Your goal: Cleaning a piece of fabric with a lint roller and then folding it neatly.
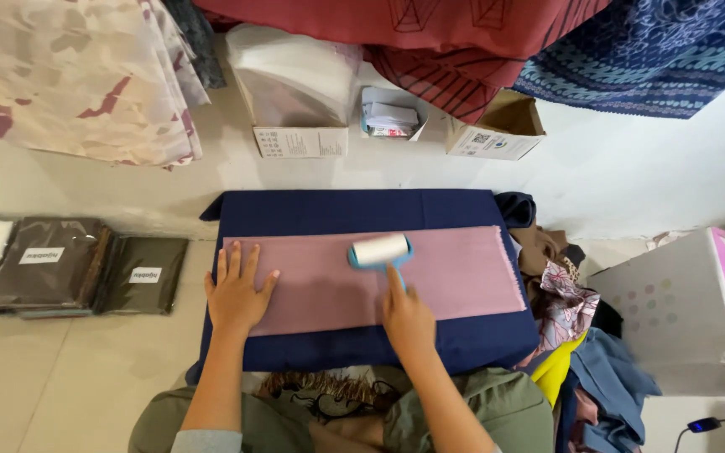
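Two hands are at work over a pink cloth (396, 273). Nearest, at 6 o'clock, is the person's lap in green clothes (497, 411). Just past it is a dark blue pad (362, 214) lying on the floor, and the pink cloth is spread flat on top of it, in the middle of the view.

The left hand (237, 294) lies flat on the pink cloth at its 9 o'clock end, fingers spread wide, holding nothing. The right hand (409, 319) is at the cloth's 6 o'clock edge. Its grip is closed around the blue handle of a lint roller (379, 252). The white roll of the roller sits on the cloth, near the middle, at 12 o'clock from that hand.

At 3 o'clock from the pad is a heap of mixed clothes (564, 327), and past that a white box with dots (673, 310). At 9 o'clock, flat dark packs in clear bags (77, 264) lie on the floor.

Farther off, at 12 o'clock, small cardboard boxes (299, 138) stand by the wall. Above them hang big cloths: a pale one with red spots (69, 75), a red one (396, 25), and a blue patterned one (656, 50).
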